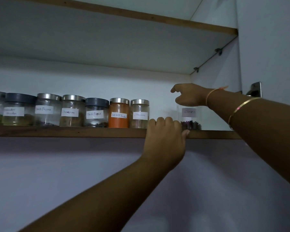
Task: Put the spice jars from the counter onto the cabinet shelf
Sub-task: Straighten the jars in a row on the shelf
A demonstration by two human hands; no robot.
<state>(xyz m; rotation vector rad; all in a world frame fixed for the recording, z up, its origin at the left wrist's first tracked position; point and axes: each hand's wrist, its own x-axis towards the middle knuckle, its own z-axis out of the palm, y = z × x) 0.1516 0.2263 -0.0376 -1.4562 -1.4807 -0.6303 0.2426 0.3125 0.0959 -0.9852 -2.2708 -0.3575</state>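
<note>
Cloves jar (pixel 189 118): on the shelf (pixel 74 131), near the front lip, apart from the others.
Right hand (pixel 190 96): fingers curled over its lid from above, to steady it upright.
Left hand (pixel 165 133): fingers hooked over the shelf lip (bracing my reach).
Room: open gap between cinnamon jar (pixel 139 113) and cloves; side wall (pixel 216 84) close on the right.

Both forearms are bare right to the frame edge, ending in the left hand (pixel 166 139) and the right hand (pixel 189 95).

Right forearm: one thin, flat bangle (pixel 241 104), gold-coloured, with a small pink glint on its near edge.

Right wrist: a thin orange-pink thread (pixel 211 94) runs round it, and a short loose end sticks out on the upper side.

Left thumbnail: short and pale.
</note>
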